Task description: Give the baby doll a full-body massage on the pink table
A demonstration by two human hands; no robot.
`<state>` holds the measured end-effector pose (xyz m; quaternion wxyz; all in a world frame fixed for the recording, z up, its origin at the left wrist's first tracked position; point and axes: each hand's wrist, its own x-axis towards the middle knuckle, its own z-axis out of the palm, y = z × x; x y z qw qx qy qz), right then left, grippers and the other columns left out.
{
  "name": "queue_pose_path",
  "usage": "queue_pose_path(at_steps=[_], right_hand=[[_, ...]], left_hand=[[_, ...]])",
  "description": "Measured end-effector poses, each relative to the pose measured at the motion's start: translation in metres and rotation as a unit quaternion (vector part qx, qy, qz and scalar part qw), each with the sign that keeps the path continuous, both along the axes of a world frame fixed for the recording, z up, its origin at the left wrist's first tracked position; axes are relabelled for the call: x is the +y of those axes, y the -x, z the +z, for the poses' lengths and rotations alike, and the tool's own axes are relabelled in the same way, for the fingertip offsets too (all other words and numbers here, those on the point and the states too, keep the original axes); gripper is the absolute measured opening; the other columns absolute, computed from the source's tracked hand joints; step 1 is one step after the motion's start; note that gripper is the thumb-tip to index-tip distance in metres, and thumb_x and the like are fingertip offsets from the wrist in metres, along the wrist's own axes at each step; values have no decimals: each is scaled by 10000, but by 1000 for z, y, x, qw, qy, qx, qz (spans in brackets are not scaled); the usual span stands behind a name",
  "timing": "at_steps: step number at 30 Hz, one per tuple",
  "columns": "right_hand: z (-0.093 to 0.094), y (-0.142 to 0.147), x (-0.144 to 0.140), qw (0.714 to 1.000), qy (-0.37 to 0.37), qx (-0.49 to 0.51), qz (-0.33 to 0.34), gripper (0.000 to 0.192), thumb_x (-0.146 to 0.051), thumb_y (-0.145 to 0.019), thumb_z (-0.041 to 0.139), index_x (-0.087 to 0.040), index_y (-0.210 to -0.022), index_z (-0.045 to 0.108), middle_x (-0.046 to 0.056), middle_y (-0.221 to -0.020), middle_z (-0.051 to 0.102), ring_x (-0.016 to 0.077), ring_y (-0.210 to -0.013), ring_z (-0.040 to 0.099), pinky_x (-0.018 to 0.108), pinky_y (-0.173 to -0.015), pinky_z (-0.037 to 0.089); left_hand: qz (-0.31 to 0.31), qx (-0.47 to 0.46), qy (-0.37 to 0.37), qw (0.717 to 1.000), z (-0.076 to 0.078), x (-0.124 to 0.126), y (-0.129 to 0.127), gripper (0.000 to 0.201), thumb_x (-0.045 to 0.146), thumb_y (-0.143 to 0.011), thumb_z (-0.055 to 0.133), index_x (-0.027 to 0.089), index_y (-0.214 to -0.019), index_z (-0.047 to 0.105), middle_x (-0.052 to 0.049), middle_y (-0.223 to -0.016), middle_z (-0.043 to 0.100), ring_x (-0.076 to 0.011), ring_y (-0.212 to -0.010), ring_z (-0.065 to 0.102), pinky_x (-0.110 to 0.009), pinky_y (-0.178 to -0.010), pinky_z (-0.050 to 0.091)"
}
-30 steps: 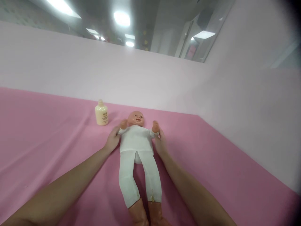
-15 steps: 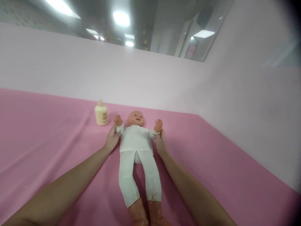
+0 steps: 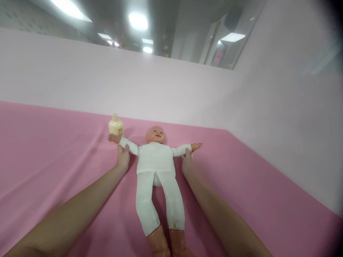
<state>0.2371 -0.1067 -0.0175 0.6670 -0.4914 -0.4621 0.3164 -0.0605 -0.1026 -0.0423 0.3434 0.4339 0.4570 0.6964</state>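
Note:
On its back on the pink surface lies a baby doll point(image 3: 155, 159) in a white top and white trousers, its head toward the wall and its feet toward me. Both of its arms are stretched out sideways. My left hand point(image 3: 123, 157) is closed round the doll's sleeved forearm on the left, the thumb on top. On the other side my right hand point(image 3: 187, 161) grips the doll's other forearm near the wrist, with its fingers partly hidden under the sleeve. Just behind the doll's left-side hand stands a cream-coloured bottle point(image 3: 116, 125), partly covered by it.
Pink sheeting point(image 3: 66, 142) covers the surface, with folds on the left. A pale wall point(image 3: 171, 92) runs along the back and right side. Above it, a glossy panel point(image 3: 184, 32) reflects ceiling lights.
The doll's arms have swung from bent and raised beside its head to spread straight outward. My left hand moved left and my right hand slightly right with them.

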Motion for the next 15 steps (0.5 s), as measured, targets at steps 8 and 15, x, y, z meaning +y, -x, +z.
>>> queue_pose_path(at_steps=[8, 15], right_hand=[[7, 16, -9, 940, -73, -285, 172, 425, -249, -858, 519, -279, -1270, 619, 65, -1358, 568, 242, -1316, 473, 467, -1191, 302], [2, 19, -10, 934, -84, -305, 163, 459, -199, -860, 466, -291, -1292, 590, 62, -1359, 549, 231, -1324, 454, 476, -1192, 298]], left_hand=[[-45, 428, -118, 895, 13, -16, -15, 573, 71, -864, 398, 268, -1378, 557, -94, -1272, 579, -256, -1207, 496, -495, -1090, 374], [-34, 461, -100, 881, 11, -15, -17, 573, 68, -859, 389, 276, -1364, 564, -91, -1285, 575, -268, -1211, 494, -487, -1074, 392]])
